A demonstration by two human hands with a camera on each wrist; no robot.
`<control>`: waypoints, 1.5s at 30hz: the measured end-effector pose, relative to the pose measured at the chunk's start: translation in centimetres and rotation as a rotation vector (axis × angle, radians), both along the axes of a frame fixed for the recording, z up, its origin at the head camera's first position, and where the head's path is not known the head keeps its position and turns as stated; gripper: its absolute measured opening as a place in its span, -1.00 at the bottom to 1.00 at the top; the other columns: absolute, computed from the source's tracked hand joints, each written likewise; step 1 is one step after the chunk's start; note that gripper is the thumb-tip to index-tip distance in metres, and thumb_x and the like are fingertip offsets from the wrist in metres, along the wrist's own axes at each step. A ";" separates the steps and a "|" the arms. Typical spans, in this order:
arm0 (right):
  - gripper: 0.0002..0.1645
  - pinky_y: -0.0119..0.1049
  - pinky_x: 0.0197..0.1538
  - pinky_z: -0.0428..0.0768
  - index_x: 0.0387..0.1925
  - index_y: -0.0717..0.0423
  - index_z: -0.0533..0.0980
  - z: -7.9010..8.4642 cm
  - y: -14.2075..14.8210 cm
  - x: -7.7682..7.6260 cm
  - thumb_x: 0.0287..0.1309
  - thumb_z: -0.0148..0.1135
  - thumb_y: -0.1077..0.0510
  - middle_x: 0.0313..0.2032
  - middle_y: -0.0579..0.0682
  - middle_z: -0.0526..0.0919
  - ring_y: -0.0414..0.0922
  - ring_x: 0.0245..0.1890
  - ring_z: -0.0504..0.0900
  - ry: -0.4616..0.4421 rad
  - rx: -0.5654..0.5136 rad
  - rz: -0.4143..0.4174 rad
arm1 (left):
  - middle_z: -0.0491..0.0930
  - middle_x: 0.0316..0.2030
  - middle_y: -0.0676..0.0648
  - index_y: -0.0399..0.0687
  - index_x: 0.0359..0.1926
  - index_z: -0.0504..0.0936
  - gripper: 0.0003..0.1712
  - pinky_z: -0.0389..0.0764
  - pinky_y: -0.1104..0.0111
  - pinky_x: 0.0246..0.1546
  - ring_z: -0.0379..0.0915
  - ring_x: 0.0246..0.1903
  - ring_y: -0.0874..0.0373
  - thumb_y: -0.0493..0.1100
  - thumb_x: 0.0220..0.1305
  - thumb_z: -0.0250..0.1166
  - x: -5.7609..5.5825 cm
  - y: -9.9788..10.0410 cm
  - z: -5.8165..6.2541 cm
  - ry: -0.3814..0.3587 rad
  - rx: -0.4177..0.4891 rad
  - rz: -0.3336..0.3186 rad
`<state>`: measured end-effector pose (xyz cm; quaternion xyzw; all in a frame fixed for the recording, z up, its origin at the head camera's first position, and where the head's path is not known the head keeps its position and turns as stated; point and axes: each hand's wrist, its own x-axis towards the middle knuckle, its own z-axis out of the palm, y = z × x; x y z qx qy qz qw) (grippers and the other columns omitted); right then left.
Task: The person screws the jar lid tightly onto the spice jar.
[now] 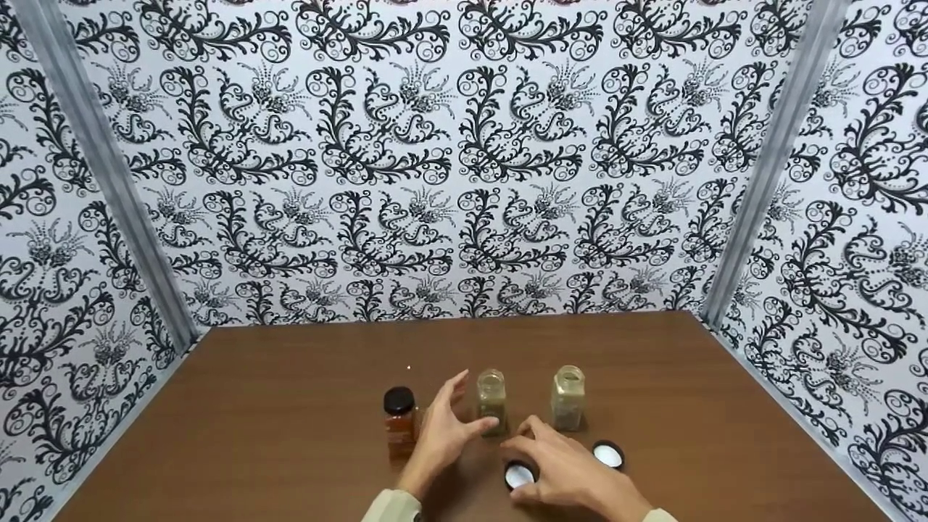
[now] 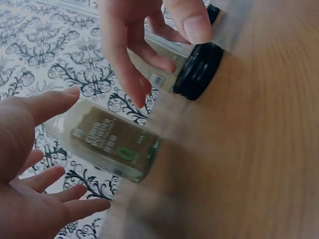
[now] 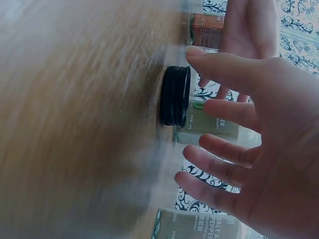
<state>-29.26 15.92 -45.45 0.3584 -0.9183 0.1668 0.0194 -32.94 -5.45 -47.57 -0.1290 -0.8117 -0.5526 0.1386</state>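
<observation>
My left hand (image 1: 444, 435) is spread around the left side of an uncapped glass spice jar (image 1: 492, 406) holding greenish-brown powder; the left wrist view shows a gap between its fingers and the jar (image 2: 117, 142). My right hand (image 1: 562, 467) reaches over a black screw lid (image 1: 519, 476), which lies on the table with its white inside up. In the right wrist view, the thumb and parted fingers stand beside this lid (image 3: 174, 97) and do not grip it. A second uncapped jar (image 1: 568, 399), labelled salt and pepper, stands to the right.
A capped jar of orange-red spice (image 1: 400, 424) stands left of my left hand. Another black lid (image 1: 608, 455) lies white side up, right of my right hand. The brown table (image 1: 304, 384) ends at patterned walls (image 1: 464, 181) behind and at both sides.
</observation>
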 end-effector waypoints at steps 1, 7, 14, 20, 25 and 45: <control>-0.43 -0.24 -0.14 0.62 0.07 -0.21 0.59 0.0 0.0 0.0 -0.01 0.53 -0.17 0.00 -0.11 0.45 -0.19 -0.10 0.56 -0.014 0.003 -0.001 | 0.47 0.30 -0.30 -0.15 0.39 0.36 0.00 0.45 -0.18 0.27 0.40 0.28 -0.32 -0.10 -0.08 0.63 -0.1 0.1 -0.1 -0.007 0.004 -0.003; -0.39 -0.22 -0.10 0.64 0.12 -0.15 0.59 -0.1 -0.3 0.0 0.02 0.51 -0.18 0.01 -0.12 0.46 -0.18 -0.12 0.59 -0.086 0.028 -0.018 | 0.41 0.35 -0.32 -0.13 0.44 0.30 -0.01 0.40 -0.16 0.33 0.35 0.32 -0.32 -0.17 0.00 0.59 -0.7 0.7 -0.7 -0.033 0.037 -0.049; -0.42 -0.33 -0.18 0.59 0.06 -0.12 0.62 -0.3 -0.3 0.0 0.00 0.50 -0.21 -0.13 -0.22 0.45 -0.34 -0.28 0.47 -0.109 0.052 -0.045 | 0.42 0.33 -0.36 -0.13 0.44 0.28 0.00 0.48 -0.15 0.26 0.40 0.25 -0.39 -0.18 0.00 0.58 -1.4 1.3 -1.0 0.010 0.044 -0.034; -0.52 -0.35 -0.27 0.55 -0.09 -0.08 0.68 -0.4 -0.6 0.0 -0.05 0.55 -0.15 -0.28 -0.22 0.49 -0.34 -0.35 0.44 -0.011 0.071 -0.012 | 0.45 0.31 -0.35 -0.12 0.43 0.31 -0.14 0.53 -0.10 0.23 0.44 0.24 -0.35 -0.27 0.14 0.47 -1.5 1.5 -1.3 0.023 0.068 -0.046; -0.59 -0.39 -0.27 0.56 -0.19 -0.07 0.69 -0.5 -0.8 -0.2 -0.09 0.57 -0.12 -0.30 -0.20 0.56 -0.32 -0.33 0.49 0.032 0.050 0.011 | 0.49 0.27 -0.33 -0.15 0.38 0.38 -0.26 0.61 0.03 0.16 0.51 0.21 -0.26 -0.32 0.18 0.42 -1.7 1.6 -1.4 0.020 0.090 -0.079; -0.58 -0.48 -0.23 0.53 -0.13 0.04 0.53 1.4 -0.9 -0.2 -0.03 0.51 0.09 -0.23 -0.14 0.52 -0.33 -0.30 0.44 -0.068 -0.146 0.049 | 0.53 0.18 -0.40 -0.19 0.29 0.43 -0.36 0.69 0.07 0.07 0.56 0.13 -0.31 -0.31 0.20 0.40 -2.2 1.1 -1.3 -0.040 0.132 -0.157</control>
